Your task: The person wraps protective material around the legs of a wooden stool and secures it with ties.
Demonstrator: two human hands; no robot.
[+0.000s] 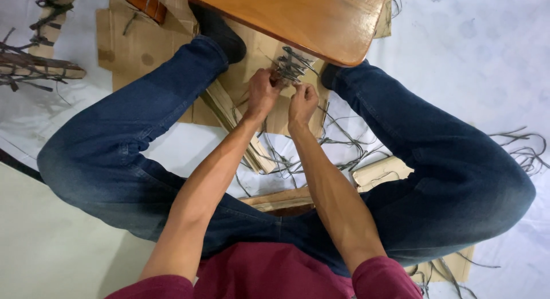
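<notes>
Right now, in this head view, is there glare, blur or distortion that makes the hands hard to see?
Head view: light is soft and even; a mild sheen lies on the wooden board; wide-angle distortion bends the legs outward; the left hand and right hand are fairly sharp, but the bundle of grey strips they grip is too tangled to resolve.

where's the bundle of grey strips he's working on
In the head view, the grey strip bundle sits top centre, gripped by the left hand and right hand, just under the wooden board.
</notes>
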